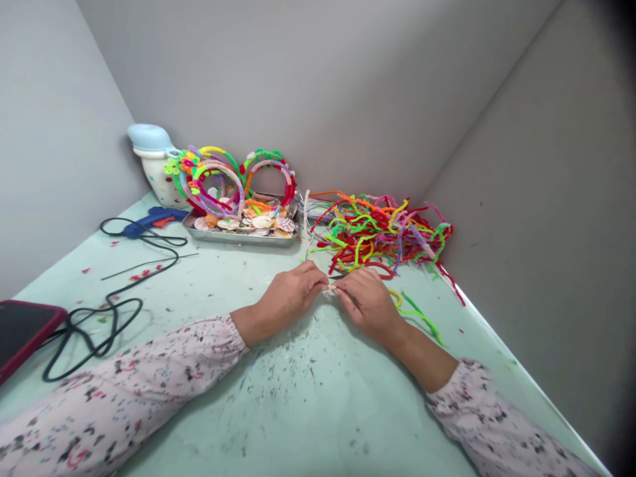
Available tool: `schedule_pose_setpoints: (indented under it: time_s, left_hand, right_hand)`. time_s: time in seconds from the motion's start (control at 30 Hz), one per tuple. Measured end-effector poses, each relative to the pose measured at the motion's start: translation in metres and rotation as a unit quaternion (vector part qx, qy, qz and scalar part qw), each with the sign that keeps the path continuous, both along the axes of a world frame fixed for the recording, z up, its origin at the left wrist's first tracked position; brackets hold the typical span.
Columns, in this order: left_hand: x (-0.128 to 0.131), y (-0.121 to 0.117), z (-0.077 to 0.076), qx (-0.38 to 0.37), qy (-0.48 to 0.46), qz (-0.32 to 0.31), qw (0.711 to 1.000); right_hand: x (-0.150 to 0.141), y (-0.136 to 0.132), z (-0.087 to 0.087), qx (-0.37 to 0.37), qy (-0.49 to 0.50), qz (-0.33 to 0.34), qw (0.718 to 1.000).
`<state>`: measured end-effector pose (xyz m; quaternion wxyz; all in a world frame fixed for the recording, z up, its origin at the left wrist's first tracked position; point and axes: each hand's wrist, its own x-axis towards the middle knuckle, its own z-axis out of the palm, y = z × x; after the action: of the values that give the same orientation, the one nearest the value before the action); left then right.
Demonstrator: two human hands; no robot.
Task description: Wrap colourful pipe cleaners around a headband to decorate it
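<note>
Over the middle of the table, my left hand (291, 297) and my right hand (370, 303) meet almost fingertip to fingertip. Both pinch a whitish pipe cleaner (330, 287), of which a short piece shows between the fingers. A long pale strand (307, 215) stands up behind my left hand; whether it is the same pipe cleaner I cannot tell. Dark scissor-like blades (340, 272) lie just beyond my fingers, partly hidden. Beside my right wrist are a green pipe cleaner (422, 317) and a yellow one (396, 297).
A heap of coloured pipe cleaners (377, 228) lies at the back right. Fuzzy headbands (218, 189) rest on a metal tray (243, 240) of shells. Leftward are a lidded white container (161, 175), a blue glue gun (144, 222), a black cord (119, 291) and a red-edged phone (30, 334).
</note>
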<state>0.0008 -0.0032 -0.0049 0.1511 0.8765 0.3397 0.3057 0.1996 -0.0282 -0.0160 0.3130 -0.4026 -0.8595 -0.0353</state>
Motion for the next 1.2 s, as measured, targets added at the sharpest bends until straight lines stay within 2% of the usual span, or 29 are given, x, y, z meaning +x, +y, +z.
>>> schedule_pose_setpoints:
  time_s: [0.13, 0.37, 0.73, 0.93, 1.07, 1.2]
  left_hand:
    - [-0.0007, 0.0008, 0.0003, -0.006, 0.017, -0.002, 1.000]
    - [-0.0021, 0.0072, -0.0003, -0.017, -0.012, -0.026, 0.999]
    - [0.0006, 0.0009, 0.0037, -0.038, 0.030, -0.004, 0.999]
    - [0.0013, 0.0013, 0.0032, -0.052, 0.023, -0.001, 0.998]
    - [0.0013, 0.0028, 0.0032, -0.041, -0.010, -0.008, 0.999]
    - [0.0008, 0.0028, 0.0019, -0.027, 0.001, -0.006, 1.000]
  right_hand:
    - [-0.0002, -0.0002, -0.0007, -0.002, -0.020, 0.000, 1.000]
    - [0.0002, -0.0002, -0.0003, 0.009, -0.027, -0.019, 0.999]
    - [-0.0009, -0.0017, -0.0001, 0.012, -0.036, -0.012, 0.999]
    - [0.0003, -0.0017, 0.0001, 0.016, -0.032, -0.006, 0.999]
    - [0.0010, -0.0004, -0.0001, 0.020, -0.019, -0.015, 1.000]
    - [0.0014, 0.0005, 0.0000, 0.024, -0.015, -0.012, 1.000]
